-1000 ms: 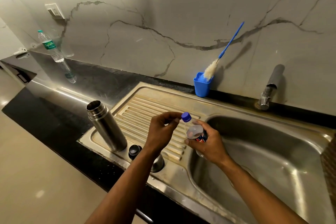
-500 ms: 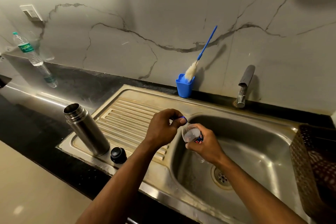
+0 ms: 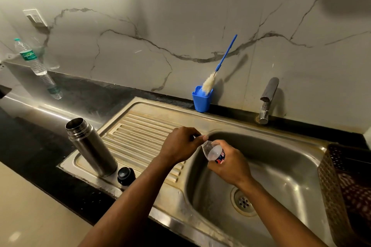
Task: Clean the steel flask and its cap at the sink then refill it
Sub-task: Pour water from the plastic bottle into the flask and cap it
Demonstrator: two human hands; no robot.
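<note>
Steel flask (image 3: 91, 147), a brushed metal cylinder with a threaded neck and open mouth, stands tilted in the view at the near left corner of the ribbed stainless draining board (image 3: 140, 134). Its black domed cap (image 3: 126, 175) sits just beside its base, apart from it.

Half a second ago the left hand (image 3: 180, 145) was closing over the blue screw top of the small clear plastic bottle (image 3: 213, 151); a second ago that top stood plainly visible above the fingers. Now it is hidden inside the left hand's curled fingers (image 3: 204, 138), which pinch at the bottle's neck. The right hand (image 3: 230, 164) grips the bottle's body around its printed label, holding it tilted over the rim of the sink basin (image 3: 281, 166). Whether the top has come loose cannot be told. The likely reading is that the small bottle is being opened, perhaps for soap or water, so the washing of flask and cap appears not yet begun.

The basin is smooth, dull-shining steel with a round perforated drain (image 3: 243, 202). A chrome tap (image 3: 268, 99) rises from the black stone worktop (image 3: 32, 146), with no water running. A blue plastic cup (image 3: 201, 101) holds a blue-handled bottle brush with pale bristles (image 3: 217, 72) against the veined marble wall. A clear ridged water bottle with a green label (image 3: 32, 59) stands far left.
</note>
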